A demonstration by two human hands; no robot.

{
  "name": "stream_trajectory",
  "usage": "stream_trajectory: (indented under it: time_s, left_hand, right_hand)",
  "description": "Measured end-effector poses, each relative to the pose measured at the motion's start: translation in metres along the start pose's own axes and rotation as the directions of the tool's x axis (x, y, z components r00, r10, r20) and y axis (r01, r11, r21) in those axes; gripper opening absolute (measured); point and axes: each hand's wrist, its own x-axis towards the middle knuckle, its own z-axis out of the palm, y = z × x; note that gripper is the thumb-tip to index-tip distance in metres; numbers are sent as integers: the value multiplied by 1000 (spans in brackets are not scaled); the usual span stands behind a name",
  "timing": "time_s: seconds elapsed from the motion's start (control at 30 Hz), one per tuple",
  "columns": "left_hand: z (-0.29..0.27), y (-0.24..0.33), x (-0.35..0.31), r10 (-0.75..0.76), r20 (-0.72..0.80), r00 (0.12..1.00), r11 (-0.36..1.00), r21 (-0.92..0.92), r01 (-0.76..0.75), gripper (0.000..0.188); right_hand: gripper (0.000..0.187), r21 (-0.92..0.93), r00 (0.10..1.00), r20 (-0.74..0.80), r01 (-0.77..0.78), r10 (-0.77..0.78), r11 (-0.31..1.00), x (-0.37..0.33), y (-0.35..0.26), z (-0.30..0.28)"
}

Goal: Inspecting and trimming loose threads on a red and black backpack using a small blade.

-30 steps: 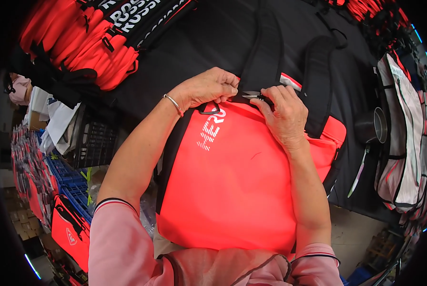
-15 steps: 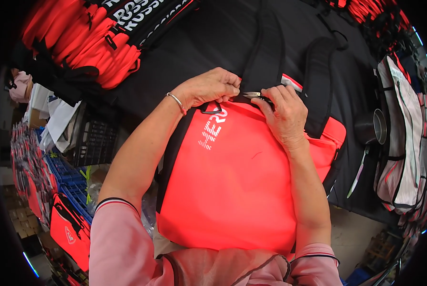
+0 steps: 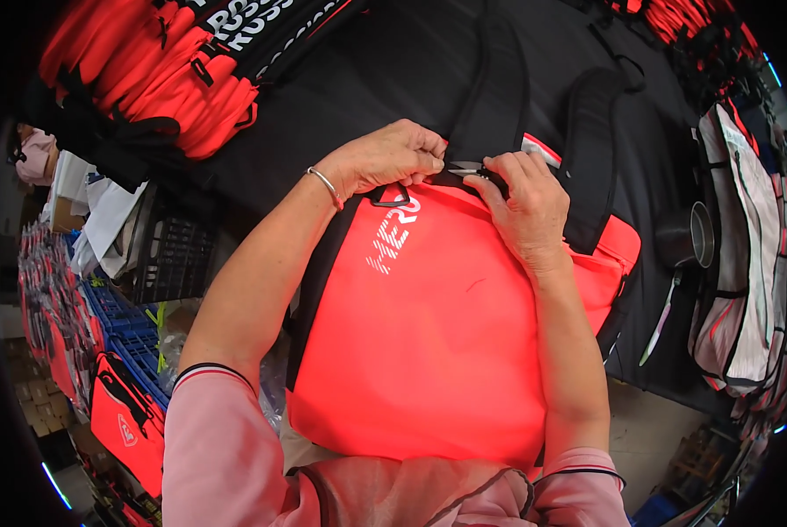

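A bright red-orange backpack (image 3: 420, 351) with black edging lies in front of me, its top edge away from me. At that edge my left hand (image 3: 393, 160) is closed, thumb and fingers pinched together by the base of a black shoulder strap (image 3: 494, 88); what sits in the pinch is hidden. My right hand (image 3: 529, 206) grips a small pair of thread snips (image 3: 466, 168), blades pointing left toward the left fingertips and slightly apart. A second padded strap (image 3: 588, 123) lies farther right. Below my left hand is a black triangular ring (image 3: 392, 197).
Black cloth (image 3: 367, 79) covers the table. Stacked red bags (image 3: 148, 79) lie far left, above a black crate (image 3: 176, 255). To the right are a metal cup (image 3: 699, 234), a toothbrush-like stick (image 3: 660, 321) and a pile of pale bags (image 3: 736, 263).
Both hands and the snips have shifted very slightly away from me along the bag's top edge. The blades look a little wider apart. The backpack has hardly moved.
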Motion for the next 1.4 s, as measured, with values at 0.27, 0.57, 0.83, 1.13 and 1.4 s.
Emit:
stream_trajectory:
  time_s: [0.27,0.57,0.83,1.13,1.4]
  left_hand:
    - [-3,-5,3,6,15,1000,1000,-31,-5,13]
    - [5,7,-3,-66,-84,994,997,-51,62,12]
    - [41,2,-14,478,-434,764,822,527,-215,17]
    - [-28,-41,-101,86,-968,237,928,-9,-374,35]
    - [31,-4,-87,807,-471,356,522,851,-57,23]
  right_hand:
    - [24,171,977,169,-161,132,972,-3,4,-7]
    - [27,338,869,319,-478,379,811,-7,13,-8]
    - [24,689,747,344,-613,569,387,-6,33,-6]
    - [25,763,739,308,-568,598,309,-6,34,0]
    - [25,823,618,382,-566,687,51,-11,49,-19]
